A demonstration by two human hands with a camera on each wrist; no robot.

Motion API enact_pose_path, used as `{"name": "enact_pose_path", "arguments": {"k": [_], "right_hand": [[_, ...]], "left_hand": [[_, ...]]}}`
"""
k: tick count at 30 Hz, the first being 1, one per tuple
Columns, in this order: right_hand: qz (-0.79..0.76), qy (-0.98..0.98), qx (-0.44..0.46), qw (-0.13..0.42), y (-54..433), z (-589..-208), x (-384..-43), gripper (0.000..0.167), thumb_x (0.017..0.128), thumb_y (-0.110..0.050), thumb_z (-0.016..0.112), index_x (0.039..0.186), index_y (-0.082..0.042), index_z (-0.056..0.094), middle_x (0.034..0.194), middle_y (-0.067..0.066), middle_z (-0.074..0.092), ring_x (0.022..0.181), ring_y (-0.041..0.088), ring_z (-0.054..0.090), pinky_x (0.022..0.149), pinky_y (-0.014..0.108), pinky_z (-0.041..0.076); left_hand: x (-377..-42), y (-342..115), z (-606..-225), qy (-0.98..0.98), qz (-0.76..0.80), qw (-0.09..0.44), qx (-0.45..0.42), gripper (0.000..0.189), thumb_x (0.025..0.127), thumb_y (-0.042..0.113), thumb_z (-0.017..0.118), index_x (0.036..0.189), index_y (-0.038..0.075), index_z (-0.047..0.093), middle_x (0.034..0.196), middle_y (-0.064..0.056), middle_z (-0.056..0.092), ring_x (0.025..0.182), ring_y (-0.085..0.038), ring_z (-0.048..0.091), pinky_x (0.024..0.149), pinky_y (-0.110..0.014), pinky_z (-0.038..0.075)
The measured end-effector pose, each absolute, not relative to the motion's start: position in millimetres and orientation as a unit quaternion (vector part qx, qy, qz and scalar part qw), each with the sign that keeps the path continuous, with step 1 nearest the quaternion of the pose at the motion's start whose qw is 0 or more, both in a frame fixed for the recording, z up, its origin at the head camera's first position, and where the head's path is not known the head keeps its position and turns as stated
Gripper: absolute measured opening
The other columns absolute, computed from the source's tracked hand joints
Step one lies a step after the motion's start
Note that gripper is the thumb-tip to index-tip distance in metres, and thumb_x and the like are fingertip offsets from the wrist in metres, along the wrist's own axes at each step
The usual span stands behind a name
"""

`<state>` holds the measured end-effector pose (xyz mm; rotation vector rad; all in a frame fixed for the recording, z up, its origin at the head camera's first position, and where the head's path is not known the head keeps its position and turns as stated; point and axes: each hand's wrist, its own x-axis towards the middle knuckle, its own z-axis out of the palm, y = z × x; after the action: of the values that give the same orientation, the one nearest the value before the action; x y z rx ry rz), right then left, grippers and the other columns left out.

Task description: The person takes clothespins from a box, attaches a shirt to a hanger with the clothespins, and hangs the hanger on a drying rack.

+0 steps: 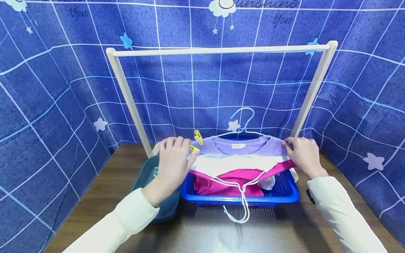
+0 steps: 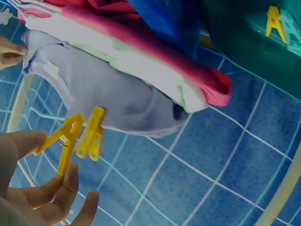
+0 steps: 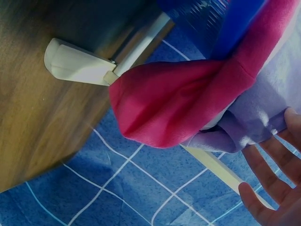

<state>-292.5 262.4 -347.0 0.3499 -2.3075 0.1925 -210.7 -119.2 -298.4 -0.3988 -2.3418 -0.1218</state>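
My left hand [image 1: 173,161] pinches a yellow clothespin [image 2: 69,134] by its handles, between thumb and fingers, close to a lavender shirt [image 2: 122,94]. A second yellow clothespin [image 2: 92,132] is clipped on that shirt's upper edge. The shirt is on a light blue hanger [image 1: 244,121] whose hook points up. My right hand [image 1: 303,154] pinches the shirt's right shoulder between thumb and fingers. Beneath the lavender shirt lie a white garment [image 1: 234,161] and a pink garment [image 1: 227,175], with white hangers [image 1: 243,202] hanging toward me.
Under the clothes stands a blue basket [image 1: 292,196] with more clothing inside. To its left is a dark green bin [image 1: 167,211] holding a yellow and a teal clothespin [image 2: 291,30]. A white rack [image 1: 221,51] spans behind, before a blue curtain, on a wooden table [image 1: 107,189].
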Motion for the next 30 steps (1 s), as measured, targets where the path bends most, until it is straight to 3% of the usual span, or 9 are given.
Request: {"name": "enact_pose_path", "arguments": {"k": [30], "right_hand": [[0.096, -0.904, 0.14, 0.392, 261, -350, -292, 0.01, 0.076, -0.012, 0.066, 0.081, -0.003, 0.068, 0.068, 0.018, 0.066, 0.058, 0.038, 0.058, 0.053, 0.048, 0.037]], "left_hand": [[-212, -34, -308, -0.899, -0.034, 0.347, -0.265, 0.036, 0.082, 0.041, 0.064, 0.105, 0.013, 0.058, 0.097, 0.001, 0.064, 0.101, -0.02, 0.052, 0.092, -0.04, 0.034]]}}
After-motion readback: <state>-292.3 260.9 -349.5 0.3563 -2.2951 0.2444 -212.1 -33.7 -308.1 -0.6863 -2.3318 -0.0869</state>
